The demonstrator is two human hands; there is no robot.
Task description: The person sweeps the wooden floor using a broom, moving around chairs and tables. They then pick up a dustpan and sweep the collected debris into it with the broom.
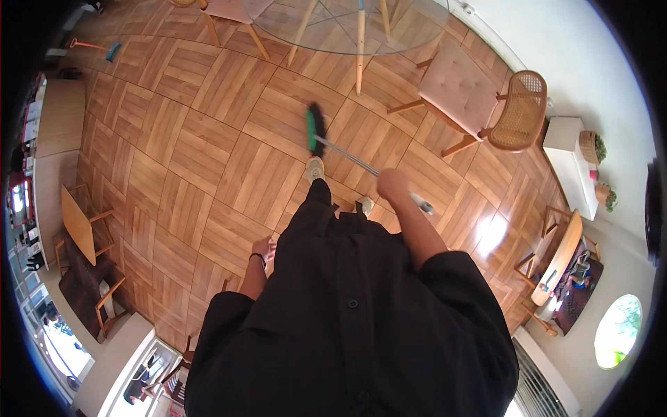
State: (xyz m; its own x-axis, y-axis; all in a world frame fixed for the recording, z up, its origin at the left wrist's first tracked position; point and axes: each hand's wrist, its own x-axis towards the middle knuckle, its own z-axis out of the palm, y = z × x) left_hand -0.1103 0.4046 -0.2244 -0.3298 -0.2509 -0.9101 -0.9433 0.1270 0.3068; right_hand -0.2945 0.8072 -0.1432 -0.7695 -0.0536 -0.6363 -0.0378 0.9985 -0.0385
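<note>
Broom (345,155) in right hand (392,185)

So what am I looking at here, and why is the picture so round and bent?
No machine here: a person wears a camera on the head, and its wide lens looks down, bending the room into a circle. The black shape is their shirt. The right hand grips the handle of a broom, whose green head rests on the wooden floor just ahead of a shoe. The left hand hangs by the hip; I see nothing in it. Farther off stand a glass table and a cushioned chair.
</note>
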